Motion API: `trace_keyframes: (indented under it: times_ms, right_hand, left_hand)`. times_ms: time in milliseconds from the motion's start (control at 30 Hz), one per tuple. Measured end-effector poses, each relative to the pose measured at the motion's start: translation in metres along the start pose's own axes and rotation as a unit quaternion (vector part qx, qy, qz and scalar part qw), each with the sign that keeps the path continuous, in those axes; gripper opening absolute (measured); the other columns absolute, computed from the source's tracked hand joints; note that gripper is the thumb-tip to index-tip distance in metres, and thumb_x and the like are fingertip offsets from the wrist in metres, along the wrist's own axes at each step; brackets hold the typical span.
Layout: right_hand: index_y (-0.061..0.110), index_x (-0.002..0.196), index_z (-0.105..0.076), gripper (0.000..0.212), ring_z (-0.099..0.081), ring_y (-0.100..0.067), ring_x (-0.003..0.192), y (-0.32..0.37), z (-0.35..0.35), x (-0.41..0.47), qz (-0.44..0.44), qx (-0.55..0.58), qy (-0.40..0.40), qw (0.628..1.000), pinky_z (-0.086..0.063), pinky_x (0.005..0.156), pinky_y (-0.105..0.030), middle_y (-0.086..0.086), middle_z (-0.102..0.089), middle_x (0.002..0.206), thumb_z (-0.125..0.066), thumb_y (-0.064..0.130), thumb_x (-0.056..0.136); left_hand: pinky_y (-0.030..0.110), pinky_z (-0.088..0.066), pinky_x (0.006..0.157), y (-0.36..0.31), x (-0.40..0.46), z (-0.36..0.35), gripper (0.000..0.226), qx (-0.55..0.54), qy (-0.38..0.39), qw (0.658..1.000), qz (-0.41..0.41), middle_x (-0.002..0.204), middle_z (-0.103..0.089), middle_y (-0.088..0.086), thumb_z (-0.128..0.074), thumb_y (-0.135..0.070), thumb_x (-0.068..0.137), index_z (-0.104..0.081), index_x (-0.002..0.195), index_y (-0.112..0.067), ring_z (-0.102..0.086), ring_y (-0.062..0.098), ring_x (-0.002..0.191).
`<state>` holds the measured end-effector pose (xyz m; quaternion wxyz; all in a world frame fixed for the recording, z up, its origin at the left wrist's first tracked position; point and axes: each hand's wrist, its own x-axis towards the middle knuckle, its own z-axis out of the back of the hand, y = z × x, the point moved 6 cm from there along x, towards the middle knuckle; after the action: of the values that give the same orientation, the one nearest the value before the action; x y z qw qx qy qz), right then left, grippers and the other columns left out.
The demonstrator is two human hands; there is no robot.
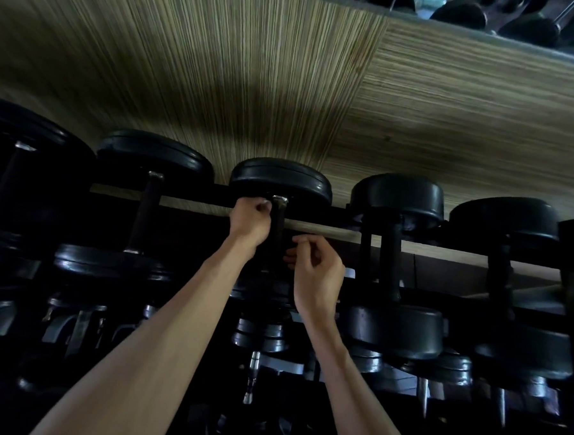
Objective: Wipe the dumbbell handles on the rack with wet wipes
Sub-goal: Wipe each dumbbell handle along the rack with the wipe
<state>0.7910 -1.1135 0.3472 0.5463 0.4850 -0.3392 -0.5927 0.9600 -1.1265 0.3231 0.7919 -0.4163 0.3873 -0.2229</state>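
1. at the top tier of the black metal dumbbell rack (pixel 193 201), your left hand (pixel 250 220) has its fingers curled at the far end of the dark middle dumbbell handle (pixel 277 231); a small pale scrap shows there, and whether it is a wet wipe cannot be told.
2. your right hand (pixel 316 273) sits just beside the handle's near part, fingers loosely curled, holding nothing visible.
3. you look early on: the neighbouring black round-headed dumbbells (pixel 399 196) remain, and none shows signs of wiping.
4. lower tiers sit dark and crowded below; the striped wood wall panel (pixel 286 84) is close behind.

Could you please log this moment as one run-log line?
left hand: at handle top, curled | right hand: beside handle, loosely curled | wipe: not visible
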Motion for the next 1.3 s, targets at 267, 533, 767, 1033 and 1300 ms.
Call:
trace_keyframes:
  times_ms: [267, 533, 767, 1033, 1300]
  right_hand:
    - [0.021, 0.091, -0.072, 0.020, -0.070, -0.014, 0.066, 0.000, 0.000, 0.000, 0.006, 0.003, -0.014, 1.000, -0.060, 0.064, -0.045, 0.004, -0.072, 0.072, -0.054, 0.016, 0.100]
    - [0.020, 0.092, -0.072, 0.020, -0.070, -0.015, 0.065, 0.002, 0.001, -0.002, -0.001, -0.005, -0.012, 1.000, -0.060, 0.063, -0.045, 0.003, -0.072, 0.072, -0.054, 0.017, 0.100]
    - [0.018, 0.093, -0.071, 0.019, -0.068, -0.023, 0.063, 0.005, 0.001, -0.004, 0.009, -0.008, -0.007, 1.000, -0.057, 0.059, -0.048, 0.000, -0.071, 0.070, -0.054, 0.017, 0.101]
    - [0.021, 0.090, -0.071, 0.019, -0.069, -0.025, 0.064, 0.003, 0.001, -0.004, 0.006, 0.004, -0.008, 1.000, -0.057, 0.060, -0.050, 0.000, -0.071, 0.070, -0.055, 0.017, 0.101]
    - [0.023, 0.089, -0.071, 0.020, -0.068, -0.026, 0.064, 0.003, 0.002, -0.004, 0.003, 0.005, -0.008, 1.000, -0.056, 0.059, -0.051, 0.001, -0.071, 0.070, -0.054, 0.016, 0.100]
  left_hand:
    - [0.031, -0.052, 0.077, 0.000, -0.002, 0.006, 0.024, -0.023, 0.000, 0.999, -0.035, 0.070, -0.063, -0.005, -0.061, -0.015, 0.096, -0.067, 0.073, -0.019, -0.061, 0.013, 0.077]
    - [0.016, -0.054, 0.071, -0.011, -0.019, 0.012, 0.020, -0.078, -0.036, 0.994, -0.064, 0.074, -0.071, -0.001, -0.071, 0.000, 0.088, -0.069, 0.073, -0.014, -0.068, -0.005, 0.068]
    - [0.004, -0.047, 0.065, -0.010, -0.029, 0.014, 0.009, -0.030, -0.037, 0.996, -0.071, 0.070, -0.067, -0.008, -0.075, -0.006, 0.085, -0.071, 0.078, -0.009, -0.061, -0.015, 0.059]
    - [0.007, -0.051, 0.068, -0.011, -0.021, 0.012, 0.008, -0.031, -0.031, 0.997, -0.070, 0.072, -0.070, -0.004, -0.075, -0.003, 0.084, -0.072, 0.078, -0.007, -0.066, -0.009, 0.068]
    - [0.018, -0.056, 0.066, 0.002, -0.003, 0.011, 0.011, -0.102, 0.030, 0.994, -0.020, 0.084, -0.067, 0.007, -0.064, 0.000, 0.093, -0.056, 0.086, -0.003, -0.066, -0.004, 0.065]
